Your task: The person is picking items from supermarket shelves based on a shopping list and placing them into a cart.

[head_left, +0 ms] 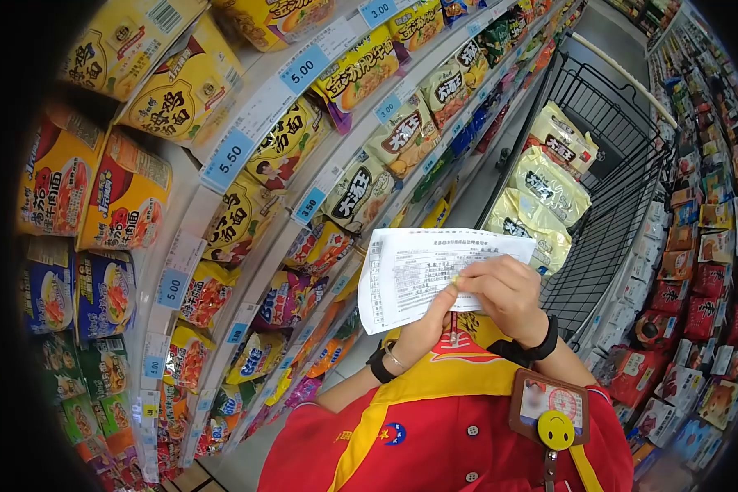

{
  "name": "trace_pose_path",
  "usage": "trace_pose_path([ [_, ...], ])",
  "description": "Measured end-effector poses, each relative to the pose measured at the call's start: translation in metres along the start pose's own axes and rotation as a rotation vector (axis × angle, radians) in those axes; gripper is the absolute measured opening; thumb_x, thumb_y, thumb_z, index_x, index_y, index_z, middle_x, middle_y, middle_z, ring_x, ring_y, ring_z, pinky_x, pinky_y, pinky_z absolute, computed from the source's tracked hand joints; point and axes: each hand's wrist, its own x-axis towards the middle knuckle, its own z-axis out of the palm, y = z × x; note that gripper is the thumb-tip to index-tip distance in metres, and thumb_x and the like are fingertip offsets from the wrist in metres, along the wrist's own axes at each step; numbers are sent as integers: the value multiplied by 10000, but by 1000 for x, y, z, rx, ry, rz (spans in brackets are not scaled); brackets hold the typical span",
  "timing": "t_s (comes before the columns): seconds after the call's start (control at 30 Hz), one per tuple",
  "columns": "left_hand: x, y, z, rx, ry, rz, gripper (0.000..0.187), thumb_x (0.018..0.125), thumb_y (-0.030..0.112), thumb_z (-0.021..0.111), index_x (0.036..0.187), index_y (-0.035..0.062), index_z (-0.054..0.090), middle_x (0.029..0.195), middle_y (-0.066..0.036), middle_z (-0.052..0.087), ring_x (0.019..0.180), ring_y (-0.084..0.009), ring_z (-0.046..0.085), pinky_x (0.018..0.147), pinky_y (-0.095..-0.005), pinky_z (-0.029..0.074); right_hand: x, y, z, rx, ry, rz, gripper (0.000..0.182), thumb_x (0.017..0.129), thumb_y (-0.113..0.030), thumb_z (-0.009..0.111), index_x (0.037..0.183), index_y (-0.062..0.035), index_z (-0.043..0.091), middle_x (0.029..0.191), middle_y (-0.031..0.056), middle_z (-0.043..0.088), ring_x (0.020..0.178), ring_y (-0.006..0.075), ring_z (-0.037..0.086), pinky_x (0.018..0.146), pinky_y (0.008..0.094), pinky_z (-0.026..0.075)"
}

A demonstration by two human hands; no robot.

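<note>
White, rectangular paper form (406,275) with dark print and writing: located in front of the chest of the red-and-yellow fabric shirt (435,455), short of the black wire-mesh shopping cart (578,303) with its pale-yellow plastic noodle packets (553,184).

Hand state: left hand (426,326) closed in a pinch at the near edge; right hand (508,297) closed over the right part, fingers curled. Their fingertips meet over the writing. Whether a small item is pinched there cannot be told.

Handling: expect very low weight, limp stiffness and easy creasing or tearing. Slip is unlikely in dry fingers. Preferred hold: thumb and fingers at opposite side edges, clear of the writing, with light tension. The present grip leaves the left portion unsupported.

Orientation: long axis runs left to right across the body, the left end dipping slightly toward the wearer. Printed face is up; heading lies along the far edge, so the text reads upright for the wearer. A second layer appears to show at the left edge.
</note>
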Motion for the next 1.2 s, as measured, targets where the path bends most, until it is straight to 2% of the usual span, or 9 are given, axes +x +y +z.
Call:
trace_pose_path([
  [0.1,-4,9,9,29,41,53,135,882,148,493,954,57,562,678,61,470,509,-9,334,438,-164,274,-5,1,0,-18,-7,2,132,615,-53,598,739,-95,610,775,12,611,665,180,580,552,271,470],
  [0.5,-5,11,8,83,50,35,134,878,143,497,959,57,560,709,59,487,525,-8,346,444,-161,279,-7,3,0,-14,0,4,149,605,-39,601,742,-98,607,779,10,610,665,181,576,539,269,467],
  [0.7,-2,6,0,105,22,27,230,856,136,519,1055,21,515,871,-28,559,640,-61,508,508,-176,404,0,1,3,-6,45,-1,135,601,-34,624,722,-87,597,755,26,604,662,184,572,548,267,465],
  [0.87,2,6,9,-260,-33,-39,244,880,114,474,1100,8,480,952,-55,553,757,-96,529,614,-207,429,-9,15,-16,181,335,356,120,738,14,620,777,-21,512,857,113,603,723,154,578,614,247,465],
  [0.9,3,9,11,-355,-69,-11,221,886,118,470,1080,16,497,920,-38,556,723,-73,514,588,-190,408,-11,18,-19,483,456,526,127,795,33,549,870,-10,455,927,123,584,745,125,565,636,223,463],
  [0.97,-2,22,19,-415,-101,6,271,891,100,447,1140,-6,441,1041,-86,531,889,-140,524,725,-243,432,-14,29,-30,583,568,663,129,829,3,507,916,-12,412,973,122,569,774,110,563,643,201,460],
  [1.07,-2,26,20,-438,-166,31,316,895,76,421,1192,-26,385,1145,-129,493,1037,-213,504,865,-319,422,-55,60,-39,809,490,890,178,840,-37,496,983,-11,394,1022,155,556,854,134,564,670,248,468],
  [1.17,2,26,22,-429,-192,7,353,887,55,403,1225,-28,347,1196,-159,460,1090,-256,477,923,-378,392,-62,56,-21,281,68,994,268,812,-67,534,1053,-13,433,1064,177,542,926,200,558,728,320,465],
  [1.2,3,26,23,-424,-192,-10,367,883,49,398,1236,-27,335,1211,-170,450,1101,-268,470,934,-395,383,-61,49,-16,259,-68,727,318,785,-78,570,1079,-27,462,1072,166,542,941,233,550,765,338,449],
])
